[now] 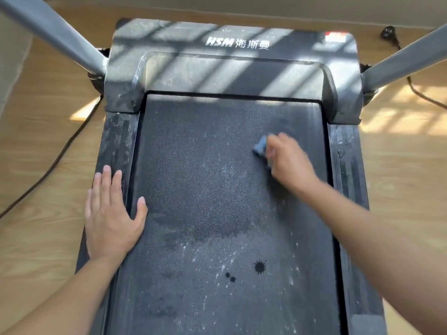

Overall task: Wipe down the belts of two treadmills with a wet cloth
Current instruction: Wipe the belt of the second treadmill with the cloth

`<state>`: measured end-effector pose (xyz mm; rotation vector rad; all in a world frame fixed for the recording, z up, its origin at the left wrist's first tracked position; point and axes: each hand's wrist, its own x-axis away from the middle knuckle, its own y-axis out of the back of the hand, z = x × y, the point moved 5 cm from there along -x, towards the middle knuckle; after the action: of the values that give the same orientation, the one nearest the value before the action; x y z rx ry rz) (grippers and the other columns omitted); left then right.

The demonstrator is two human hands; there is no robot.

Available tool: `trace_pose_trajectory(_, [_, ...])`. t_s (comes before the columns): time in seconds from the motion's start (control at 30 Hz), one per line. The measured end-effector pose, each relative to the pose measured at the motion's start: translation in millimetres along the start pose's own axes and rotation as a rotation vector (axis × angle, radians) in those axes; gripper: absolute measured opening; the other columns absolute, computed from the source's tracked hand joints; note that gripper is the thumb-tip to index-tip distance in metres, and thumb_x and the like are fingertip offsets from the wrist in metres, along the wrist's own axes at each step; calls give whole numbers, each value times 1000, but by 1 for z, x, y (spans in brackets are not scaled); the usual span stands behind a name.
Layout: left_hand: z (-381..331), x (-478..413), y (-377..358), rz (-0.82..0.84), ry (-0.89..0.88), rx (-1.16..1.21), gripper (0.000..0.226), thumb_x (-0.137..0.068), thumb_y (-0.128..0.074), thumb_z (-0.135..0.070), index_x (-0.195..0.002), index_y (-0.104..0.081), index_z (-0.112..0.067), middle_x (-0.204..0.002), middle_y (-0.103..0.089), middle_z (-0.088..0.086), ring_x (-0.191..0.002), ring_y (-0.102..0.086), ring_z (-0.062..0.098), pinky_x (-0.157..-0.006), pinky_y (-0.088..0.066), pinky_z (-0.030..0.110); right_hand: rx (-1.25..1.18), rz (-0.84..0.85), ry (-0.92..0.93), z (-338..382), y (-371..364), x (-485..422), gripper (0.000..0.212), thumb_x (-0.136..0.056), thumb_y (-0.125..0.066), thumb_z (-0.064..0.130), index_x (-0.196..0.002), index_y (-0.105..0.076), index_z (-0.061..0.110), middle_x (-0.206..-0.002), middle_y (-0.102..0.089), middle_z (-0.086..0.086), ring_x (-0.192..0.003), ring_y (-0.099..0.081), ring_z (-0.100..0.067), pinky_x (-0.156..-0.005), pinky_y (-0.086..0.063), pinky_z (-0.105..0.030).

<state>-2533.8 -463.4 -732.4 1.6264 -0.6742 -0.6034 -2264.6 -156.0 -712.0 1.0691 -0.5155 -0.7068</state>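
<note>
Dusty belt: right hand holds cloth, left hand flat.

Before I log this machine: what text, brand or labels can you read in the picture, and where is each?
"HSM 海斯曼": white brand lettering at the top middle of the motor cover.
Red and white sticker at the cover's far right corner: too blurred to read.
No print visible on the belt or the cloth.
</note>
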Motion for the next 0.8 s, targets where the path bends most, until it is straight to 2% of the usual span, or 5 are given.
trace_pose_trajectory(0.17, [-2, 1, -2, -6, -55, -72, 80, -103, -32, -52, -169, -17, -8, -180, -5, 7, -166, 0, 23, -133, -12, 52, -19, -82, -154, -16, 18, -77, 14, -92, -52, 15, -85, -43, 23, -99, -53, -6, -91, -55, -37, -72, -52, -48])
trace_pose_trajectory(0.23, [-6, -4, 0, -14, -62, -93, 79, -101, -36, -48, -164, -25, -3, -176, -18, 16, -164, -15, 34, -130, -21, 57, -23, -72, -149, -7, 12, -47, 11, -90, -55, 12, -89, -47, 20, -99, -53, -5, -92, -55, -37, -68, -52, -46])
trace_pose_trajectory(0.33, [-20, -37, 9, -63, -26, -32, 62, -95, -42, -43, -140, -45, 0, -146, -46, 24, -132, -46, 49, -107, -41, 65, -27, 9, -8, 15, -11, 44, 28, -82, -61, 2, -98, -47, 21, -97, -46, 2, -90, -52, -30, -59, -34, -34])
trace_pose_trajectory(0.47, [-31, -66, 4, -82, -189, -21, 63, -99, -43, -42, -151, -40, -5, -157, -38, 18, -145, -36, 42, -126, -26, 58, -1, 182, 155, 42, -34, 139, 33, -87, -60, 3, -93, -36, 25, -94, -36, 7, -84, -45, -25, -54, -45, -40])
trace_pose_trajectory(0.8, [-30, -65, 1, -33, -175, 26, 70, -100, -40, -49, -159, -35, -10, -174, -25, 9, -161, -22, 29, -133, -15, 51, 66, -105, -267, -26, 25, -76, 15, -88, -54, 10, -87, -43, 21, -98, -54, -9, -85, -57, -39, -63, -44, -40])
